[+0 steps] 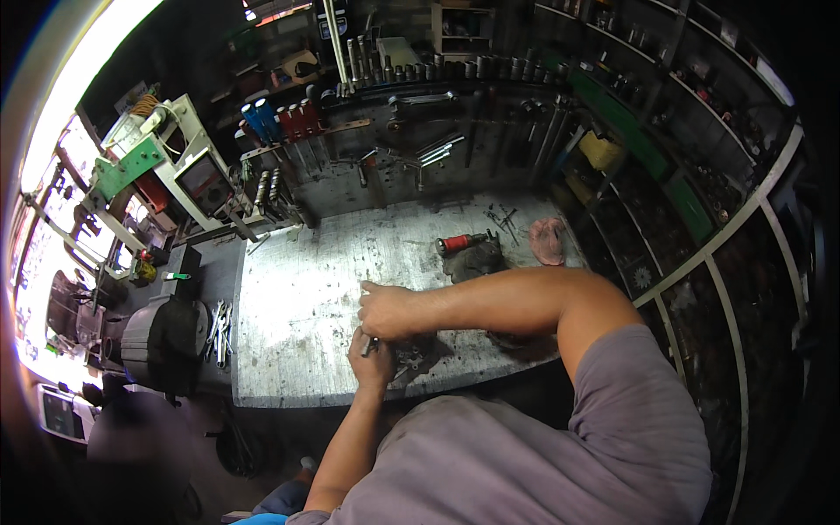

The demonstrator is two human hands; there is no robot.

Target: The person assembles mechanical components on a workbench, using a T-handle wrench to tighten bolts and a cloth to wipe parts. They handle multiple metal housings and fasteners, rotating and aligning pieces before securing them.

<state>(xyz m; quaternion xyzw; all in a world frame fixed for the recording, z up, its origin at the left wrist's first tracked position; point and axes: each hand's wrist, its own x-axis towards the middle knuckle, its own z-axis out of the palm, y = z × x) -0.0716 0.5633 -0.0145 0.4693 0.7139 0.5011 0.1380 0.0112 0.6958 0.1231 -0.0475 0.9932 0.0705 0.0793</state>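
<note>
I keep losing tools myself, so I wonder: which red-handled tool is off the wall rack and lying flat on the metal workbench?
The red-handled tool lying beside the dark rag; the other red handles hang upright on the rack.

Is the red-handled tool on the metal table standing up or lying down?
Lying down: the red-handled tool rests flat on its side on the scuffed grey metal workbench.

Person wears a grey short-sleeved shirt [560, 446], loose and creased; both forearms bare; blue trousers [280, 503] below.

free: bare benchtop [297, 289] left of hands | blocked: red-handled tool [461, 242], dark part [474, 262], pink rag [549, 240] on the right
</note>
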